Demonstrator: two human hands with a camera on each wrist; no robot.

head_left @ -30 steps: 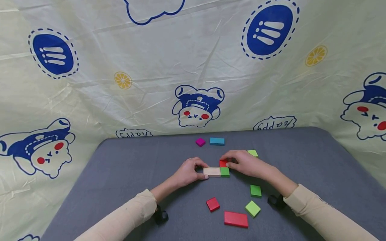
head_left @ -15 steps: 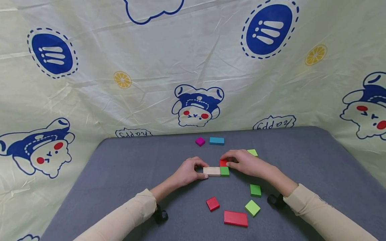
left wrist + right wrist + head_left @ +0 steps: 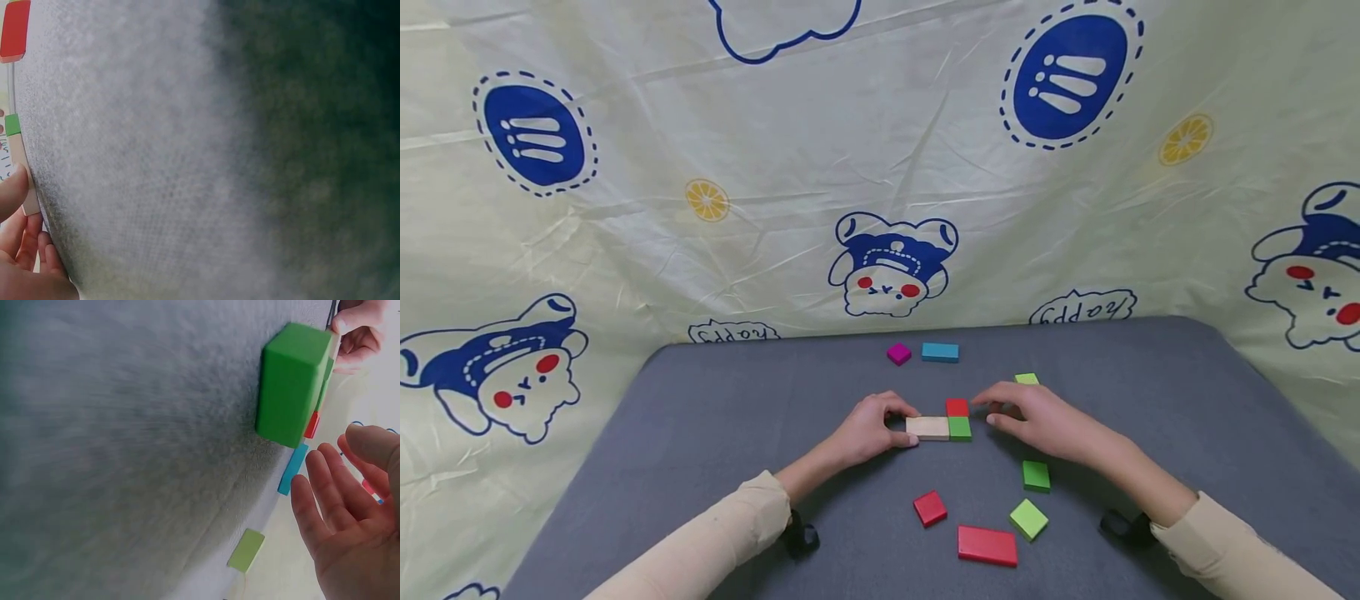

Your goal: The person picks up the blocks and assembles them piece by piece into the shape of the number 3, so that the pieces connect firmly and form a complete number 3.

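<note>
My left hand pinches the left end of a pale wooden block, thumb at its near side and fingers at its far side. A green block lies against that block's right end, and a small red block sits right behind the green one. Just to the right of the red block, my right hand hovers with its fingers apart and nothing between them. In the right wrist view the right fingers are spread and bare. The left wrist view shows the left thumb on the pale block.
Behind lie a magenta block and a blue block. A light green block is partly behind the right hand. Nearer are a green block, a light green block, a red square block and a long red block.
My right hand has let go of the small red block and drawn back to the right. The red block stays behind the green one. My left hand has not moved.
</note>
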